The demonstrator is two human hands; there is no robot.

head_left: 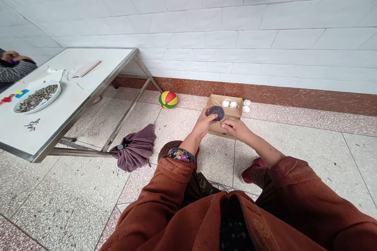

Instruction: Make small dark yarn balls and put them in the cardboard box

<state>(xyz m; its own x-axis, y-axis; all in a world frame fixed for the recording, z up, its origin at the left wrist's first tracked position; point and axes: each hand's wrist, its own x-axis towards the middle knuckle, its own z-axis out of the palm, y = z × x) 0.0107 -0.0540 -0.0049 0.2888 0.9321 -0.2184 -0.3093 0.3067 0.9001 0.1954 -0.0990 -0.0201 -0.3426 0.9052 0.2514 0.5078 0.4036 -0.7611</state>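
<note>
A dark grey-purple ball of yarn is gripped in my left hand, the thumb lying across its front. To the right of the ball, my right hand has its thumb and forefinger pinched together. A short strand of yarn seems to run from the ball down to that pinch. Both hands are held over an open cardboard box on the floor. Inside its far part lie two white balls of yarn with loose ends. My forearms and the ball hide some of the box.
Beside the box stand white yarn balls near the wall. A colourful ball and a folded purple umbrella lie on the floor. A table at left bears a plate of seeds. Another person's arm is at far left.
</note>
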